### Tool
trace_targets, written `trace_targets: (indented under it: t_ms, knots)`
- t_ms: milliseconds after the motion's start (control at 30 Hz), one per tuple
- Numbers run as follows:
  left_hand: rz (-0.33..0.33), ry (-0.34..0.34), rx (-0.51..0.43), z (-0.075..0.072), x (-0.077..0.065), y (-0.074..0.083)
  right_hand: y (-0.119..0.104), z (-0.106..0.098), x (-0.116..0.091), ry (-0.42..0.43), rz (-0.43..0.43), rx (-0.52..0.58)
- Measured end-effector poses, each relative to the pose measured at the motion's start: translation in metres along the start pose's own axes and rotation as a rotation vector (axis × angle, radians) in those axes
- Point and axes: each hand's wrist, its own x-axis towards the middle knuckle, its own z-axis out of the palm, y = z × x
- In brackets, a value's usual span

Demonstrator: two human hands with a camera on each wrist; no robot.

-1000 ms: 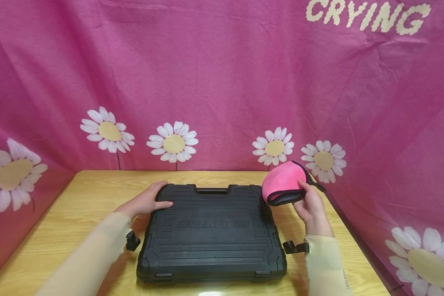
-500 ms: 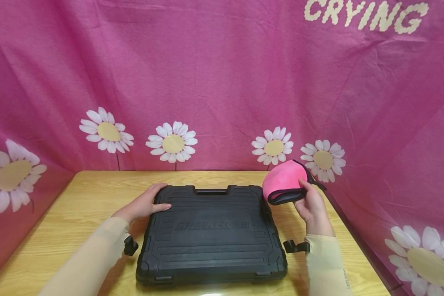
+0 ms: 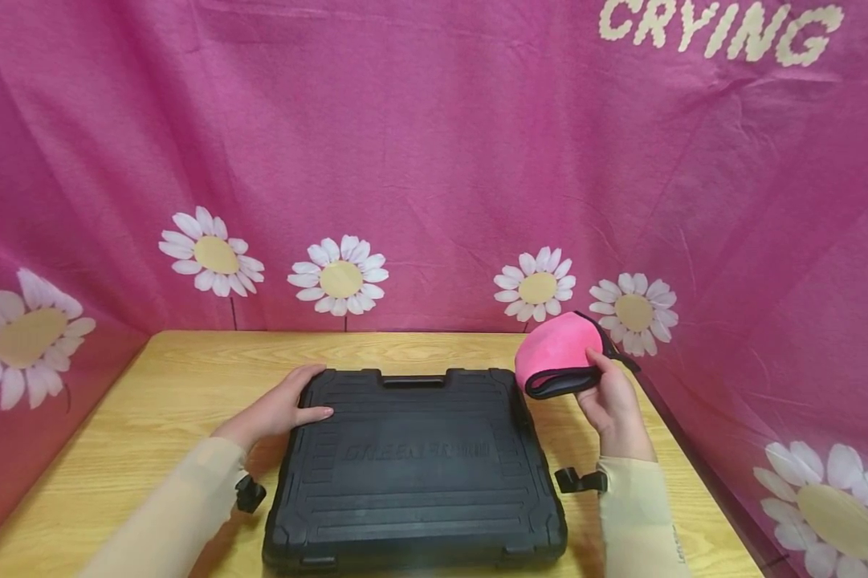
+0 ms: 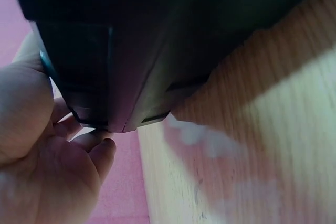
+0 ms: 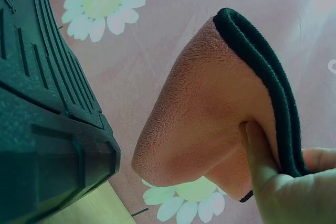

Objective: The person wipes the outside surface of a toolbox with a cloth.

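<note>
A black hard plastic tool case (image 3: 419, 474) with raised lettering lies closed in front of me, its handle (image 3: 413, 380) on the far side. My left hand (image 3: 282, 408) grips its far left corner, thumb on the lid. In the left wrist view, the fingers (image 4: 100, 153) curl at the end of the case's dark side wall (image 4: 79, 66). Off the case's far right corner, my right hand (image 3: 617, 405) pinches a folded pink cloth (image 3: 558, 347) with black trim. The right wrist view shows the thumb (image 5: 257, 150) pressed on the cloth's plush face (image 5: 194, 114), beside the dark edging.
The case stands on a light wooden table (image 3: 188, 377). A pink curtain (image 3: 434, 160) printed with daisies hangs round the back and sides. Two latches, one of them the left latch (image 3: 318, 562), sit on the case's near edge.
The case has shifted slightly toward me, and my left hand has come with it. My right hand and the pink cloth have stayed almost still.
</note>
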Motion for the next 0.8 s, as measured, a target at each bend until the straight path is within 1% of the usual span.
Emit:
trace_targets:
  t_ms: [100, 267, 467, 600, 800]
  knots:
    - [-0.016, 0.004, -0.019, 0.001, -0.005, 0.001, 0.0, -0.001, 0.0, -0.013, -0.007, 0.006]
    - [-0.015, 0.013, -0.021, 0.003, -0.012, 0.002, 0.0, -0.002, 0.0, -0.032, -0.011, 0.024]
    - [-0.032, 0.005, -0.028, 0.004, -0.017, 0.003, -0.001, -0.001, -0.001, -0.013, 0.006, 0.038]
    - [-0.043, 0.0, -0.025, 0.006, -0.02, 0.003, -0.001, 0.0, -0.001, 0.002, 0.018, 0.029]
    - [-0.038, 0.0, -0.021, 0.006, -0.023, 0.005, -0.001, 0.001, -0.001, 0.002, 0.018, 0.028]
